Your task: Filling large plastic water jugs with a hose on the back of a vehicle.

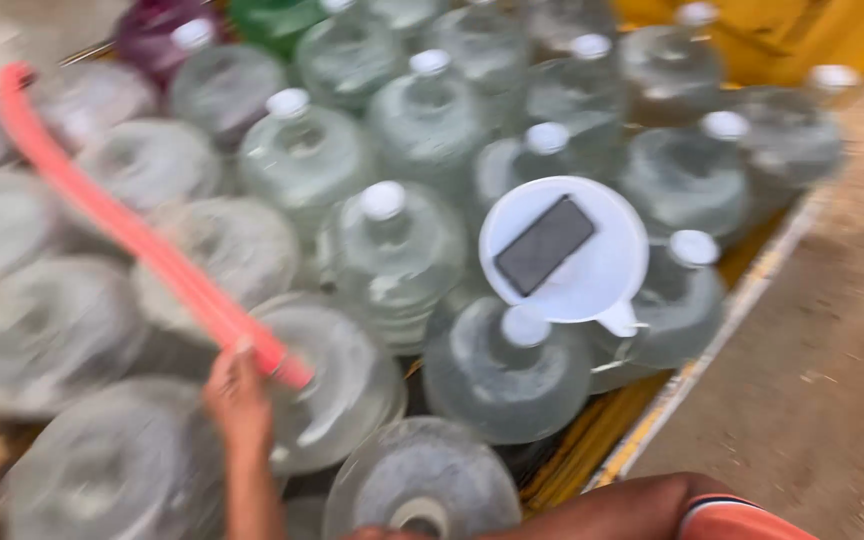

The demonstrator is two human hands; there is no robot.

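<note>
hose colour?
Pinkish red hose, gripped near its end by the left hand; head view, though blurred.

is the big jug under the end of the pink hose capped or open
Open. The jug under the pink hose shows no white cap, unlike the capped jug behind it. The left hand holds the hose end at its mouth.

Clear glossy plastic jugs (392, 255), a smooth pink rubbery hose (142, 240), a white plastic funnel (577, 255), rough dusty ground (832, 340).
</note>
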